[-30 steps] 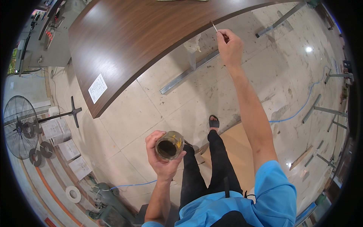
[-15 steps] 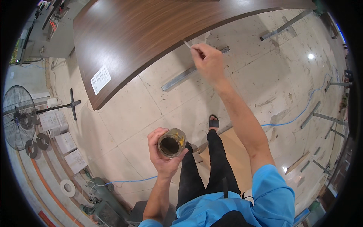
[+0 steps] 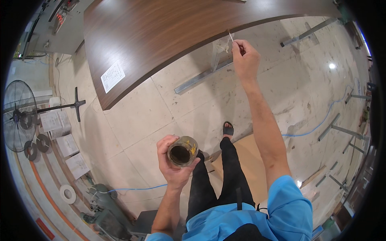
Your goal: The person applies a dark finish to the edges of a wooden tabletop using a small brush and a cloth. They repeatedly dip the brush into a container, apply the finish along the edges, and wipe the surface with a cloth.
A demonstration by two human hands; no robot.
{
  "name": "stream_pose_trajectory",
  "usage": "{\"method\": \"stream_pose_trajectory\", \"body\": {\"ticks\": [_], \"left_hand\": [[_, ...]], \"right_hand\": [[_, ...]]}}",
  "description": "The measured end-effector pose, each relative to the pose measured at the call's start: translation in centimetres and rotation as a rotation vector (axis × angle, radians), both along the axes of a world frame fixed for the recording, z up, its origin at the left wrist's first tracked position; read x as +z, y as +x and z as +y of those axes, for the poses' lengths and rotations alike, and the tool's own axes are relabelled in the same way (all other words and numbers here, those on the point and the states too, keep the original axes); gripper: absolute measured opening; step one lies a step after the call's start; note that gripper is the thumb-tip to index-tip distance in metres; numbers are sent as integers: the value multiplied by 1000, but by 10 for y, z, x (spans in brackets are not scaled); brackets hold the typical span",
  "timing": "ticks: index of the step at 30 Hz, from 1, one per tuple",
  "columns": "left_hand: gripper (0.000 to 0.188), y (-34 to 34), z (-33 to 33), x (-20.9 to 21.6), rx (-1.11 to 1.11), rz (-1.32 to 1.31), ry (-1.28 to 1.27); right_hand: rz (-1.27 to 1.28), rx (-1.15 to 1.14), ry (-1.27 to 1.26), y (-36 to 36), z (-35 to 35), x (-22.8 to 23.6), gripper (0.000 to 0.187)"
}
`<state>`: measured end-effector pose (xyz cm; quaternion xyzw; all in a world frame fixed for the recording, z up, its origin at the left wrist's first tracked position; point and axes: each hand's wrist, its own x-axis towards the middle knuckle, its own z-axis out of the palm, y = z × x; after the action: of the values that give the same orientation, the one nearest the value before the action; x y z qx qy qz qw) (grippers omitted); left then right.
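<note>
My left hand (image 3: 173, 164) is wrapped round a small open jar (image 3: 194, 148) with yellow marks on its side. Its dark mouth faces up, and I cannot make out what is inside. Out to the far right, my right hand (image 3: 246, 60) pinches a thin pale stick (image 3: 231, 37). The stick's darker tip meets the edge of a dark brown wood-grain tabletop (image 3: 169, 36). A white printed label (image 3: 113, 76) lies on the tabletop's left end.
A metal leg frame (image 3: 201, 78) stands below the tabletop. To the left are a black fan (image 3: 18, 116) and green gas cylinders (image 3: 106, 197). A blue hose (image 3: 313, 130) crosses the floor at right, near grey metal frames (image 3: 345, 133). Brown cardboard (image 3: 245, 160) lies by my legs.
My right hand with the stick has moved right and farther away along the tabletop's edge. The view has shifted slightly. My left hand still holds the jar in the same place.
</note>
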<state>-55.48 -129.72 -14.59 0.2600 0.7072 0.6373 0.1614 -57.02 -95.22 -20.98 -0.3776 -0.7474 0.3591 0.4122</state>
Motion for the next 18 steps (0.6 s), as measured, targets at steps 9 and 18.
{"method": "stream_pose_trajectory", "body": {"ticks": [9,18], "left_hand": [[80,-2,-7,4,30,-25,50],[78,-2,-13,-1,44,-56,90]], "right_hand": [[6,179,-26,-21,-44,1,12],[-75,290,35,-19,-45,-2,14]]}}
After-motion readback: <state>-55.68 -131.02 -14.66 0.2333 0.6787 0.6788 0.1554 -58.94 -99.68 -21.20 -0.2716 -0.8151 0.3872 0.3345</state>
